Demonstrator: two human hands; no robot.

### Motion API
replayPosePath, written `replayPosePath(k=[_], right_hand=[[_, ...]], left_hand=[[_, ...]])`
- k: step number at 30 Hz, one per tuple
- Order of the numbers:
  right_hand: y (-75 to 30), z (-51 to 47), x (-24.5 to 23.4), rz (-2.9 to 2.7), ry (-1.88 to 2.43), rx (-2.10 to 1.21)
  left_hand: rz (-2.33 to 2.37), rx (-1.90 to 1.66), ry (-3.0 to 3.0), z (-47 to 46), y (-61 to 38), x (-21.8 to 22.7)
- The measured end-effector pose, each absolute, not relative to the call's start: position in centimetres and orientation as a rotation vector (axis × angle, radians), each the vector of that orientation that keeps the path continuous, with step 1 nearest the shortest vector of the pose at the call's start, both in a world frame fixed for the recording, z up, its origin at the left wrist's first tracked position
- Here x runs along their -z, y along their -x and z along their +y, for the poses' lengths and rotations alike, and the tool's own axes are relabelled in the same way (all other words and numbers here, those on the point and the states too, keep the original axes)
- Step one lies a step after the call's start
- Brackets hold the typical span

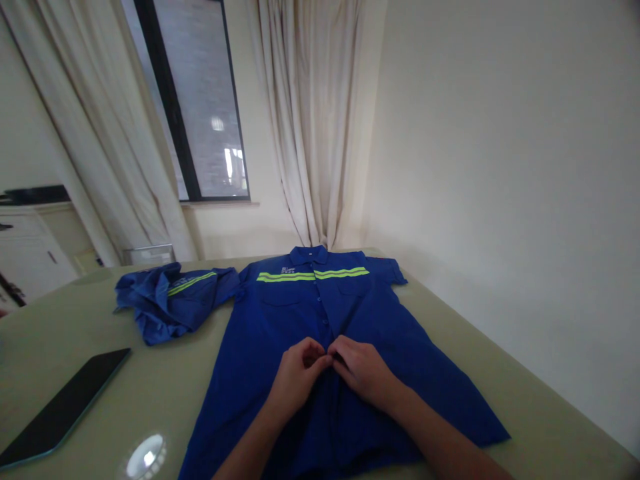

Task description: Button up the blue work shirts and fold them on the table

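Observation:
A blue short-sleeved work shirt (300, 313) with a yellow-green reflective chest stripe lies flat, front up, on the pale table (150, 393), collar at the far end. My left hand (299, 377) and my right hand (363, 370) meet at the shirt's button line near its middle. Both have their fingers curled and pinch the front edges of the cloth, fingertips touching each other.
A second blue shirt (173, 300) lies crumpled at the far left of the table. A dark tablet (65, 407) rests near the left front edge. Curtains and a window stand behind; a bare wall runs along the right side.

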State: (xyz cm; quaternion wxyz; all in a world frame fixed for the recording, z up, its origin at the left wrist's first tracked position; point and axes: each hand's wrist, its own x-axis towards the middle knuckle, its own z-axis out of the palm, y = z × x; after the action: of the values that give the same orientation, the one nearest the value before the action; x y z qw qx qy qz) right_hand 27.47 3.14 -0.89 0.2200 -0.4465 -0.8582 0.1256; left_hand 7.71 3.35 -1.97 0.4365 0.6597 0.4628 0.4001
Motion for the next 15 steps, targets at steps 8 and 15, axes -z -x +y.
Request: replayPosePath(k=[8, 15], right_hand=[[-27.5, 3.2, 0.6, -2.302, 1.222, -0.383], [-27.4, 3.2, 1.0, -2.325, 1.242, -0.355]], left_hand=[[1.151, -1.016, -1.552, 3.9, -7.5, 2.7], [1.191, -1.01, -1.724, 3.1, -8.0, 2.0]])
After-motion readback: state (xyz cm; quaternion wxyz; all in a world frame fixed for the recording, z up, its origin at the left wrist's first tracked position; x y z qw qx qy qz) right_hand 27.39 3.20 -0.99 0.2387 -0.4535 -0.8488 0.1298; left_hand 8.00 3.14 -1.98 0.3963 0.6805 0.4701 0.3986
